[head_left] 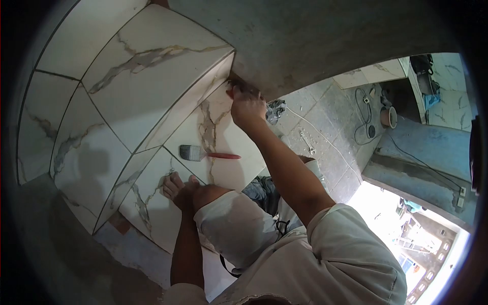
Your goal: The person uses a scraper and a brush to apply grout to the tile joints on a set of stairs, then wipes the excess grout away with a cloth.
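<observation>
Marble-look tiles point(147, 94) covered the surfaces nearby. Small reddish item point(230, 92), mostly hidden near the grey wall point(330, 40), looked pinched in the R hand point(248, 105); prob. light, best held by its edge, stiffness unclear. Betw. it & the L hand point(179, 191) lay a paintbrush point(209, 154); bristles point(189, 152) prob. soft, handle point(226, 156) prob. stiff & light, best gripped midway. L hand, nothing visible in it, rested slack, unclenched, on the tiles beside the bent knee point(211, 195). Wrench-like tool point(308, 143) lay farther off on the floor point(325, 112)
</observation>
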Available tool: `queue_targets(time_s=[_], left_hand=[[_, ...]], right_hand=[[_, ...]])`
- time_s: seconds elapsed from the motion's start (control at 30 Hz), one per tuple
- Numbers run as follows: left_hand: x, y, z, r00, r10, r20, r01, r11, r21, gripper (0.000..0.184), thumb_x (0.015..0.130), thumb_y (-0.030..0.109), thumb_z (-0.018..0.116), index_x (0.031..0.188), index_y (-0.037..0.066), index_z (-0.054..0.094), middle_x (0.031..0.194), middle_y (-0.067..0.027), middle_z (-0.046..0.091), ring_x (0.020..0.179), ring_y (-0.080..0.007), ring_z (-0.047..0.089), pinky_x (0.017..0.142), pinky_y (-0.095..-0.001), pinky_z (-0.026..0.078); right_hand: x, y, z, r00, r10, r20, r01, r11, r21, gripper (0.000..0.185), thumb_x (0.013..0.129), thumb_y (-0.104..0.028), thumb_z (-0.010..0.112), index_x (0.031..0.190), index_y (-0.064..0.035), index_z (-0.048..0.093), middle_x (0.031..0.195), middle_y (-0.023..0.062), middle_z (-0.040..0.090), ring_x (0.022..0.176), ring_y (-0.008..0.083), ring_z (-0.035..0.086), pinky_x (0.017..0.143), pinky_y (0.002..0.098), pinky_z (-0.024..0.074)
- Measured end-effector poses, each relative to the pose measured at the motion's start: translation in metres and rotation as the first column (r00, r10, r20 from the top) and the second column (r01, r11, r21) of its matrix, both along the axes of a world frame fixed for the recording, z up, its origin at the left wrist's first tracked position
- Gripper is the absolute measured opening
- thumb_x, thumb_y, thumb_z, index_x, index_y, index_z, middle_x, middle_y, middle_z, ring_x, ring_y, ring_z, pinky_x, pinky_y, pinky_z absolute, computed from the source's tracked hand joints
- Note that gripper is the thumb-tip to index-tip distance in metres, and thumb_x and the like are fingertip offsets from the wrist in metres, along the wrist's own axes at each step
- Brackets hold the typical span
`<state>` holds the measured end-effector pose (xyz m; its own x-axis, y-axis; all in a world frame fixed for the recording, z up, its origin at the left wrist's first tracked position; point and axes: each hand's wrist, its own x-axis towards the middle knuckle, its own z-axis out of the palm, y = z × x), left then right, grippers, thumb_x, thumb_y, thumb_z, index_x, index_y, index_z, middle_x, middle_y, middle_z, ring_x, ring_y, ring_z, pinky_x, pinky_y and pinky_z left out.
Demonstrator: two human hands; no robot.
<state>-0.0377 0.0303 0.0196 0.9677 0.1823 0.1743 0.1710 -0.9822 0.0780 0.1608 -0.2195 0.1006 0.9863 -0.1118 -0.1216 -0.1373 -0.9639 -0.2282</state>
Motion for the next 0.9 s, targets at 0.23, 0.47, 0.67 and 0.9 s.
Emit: queue_targets(time_s=[0.23,0.47,0.67,0.9], left_hand=[[-0.002,0.003,-0.004,1.0,-0.011,0.029,0.011,1.0,0.011,0.061,0.07,0.041,0.068,0.116,0.007,0.05,0.119,-0.0164,0.048,0.117,-0.0357,0.045,0.098,-0.0515,0.035],[-0.001,0.005,-0.005,1.0,-0.003,-0.006,0.003,1.0,-0.01,0.062,0.078,0.048,0.062,0.12,0.006,0.049,0.124,-0.0194,0.046,0.118,-0.0388,0.042,0.1,-0.0547,0.031],[0.0,0.0,0.001,0.999,0.028,0.028,-0.027,0.998,-0.049,0.058,0.071,0.04,0.066,0.115,0.005,0.053,0.121,-0.0197,0.05,0.116,-0.0393,0.046,0.097,-0.0538,0.036],[0.0,0.003,0.01,0.994,0.11,0.02,-0.105,0.98,-0.167,0.058,0.071,0.04,0.066,0.115,0.002,0.056,0.121,-0.0208,0.049,0.115,-0.0406,0.046,0.098,-0.0547,0.035]], right_hand=[[0.008,0.024,0.015,0.943,0.08,-0.324,-0.078,0.997,0.017,0.034,0.09,-0.016,0.048,0.123,-0.0197,0.057,0.125,0.0108,0.06,0.121,0.0328,0.051,0.097,0.0447,0.0444],[0.012,0.029,0.014,0.963,0.042,-0.266,-0.067,0.994,-0.084,0.038,0.091,-0.017,0.046,0.128,-0.0199,0.055,0.127,0.0151,0.059,0.123,0.0355,0.051,0.102,0.0453,0.0415],[0.009,0.02,0.022,0.963,0.1,-0.25,-0.129,0.986,-0.104,0.043,0.089,-0.015,0.044,0.129,-0.0258,0.057,0.119,0.0197,0.062,0.114,0.0368,0.057,0.094,0.0444,0.0477],[-0.012,0.009,0.076,0.837,0.45,-0.312,-0.367,0.884,0.29,0.045,0.089,-0.011,0.046,0.132,-0.0247,0.055,0.104,0.0216,0.066,0.097,0.0344,0.064,0.085,0.0406,0.0508]])
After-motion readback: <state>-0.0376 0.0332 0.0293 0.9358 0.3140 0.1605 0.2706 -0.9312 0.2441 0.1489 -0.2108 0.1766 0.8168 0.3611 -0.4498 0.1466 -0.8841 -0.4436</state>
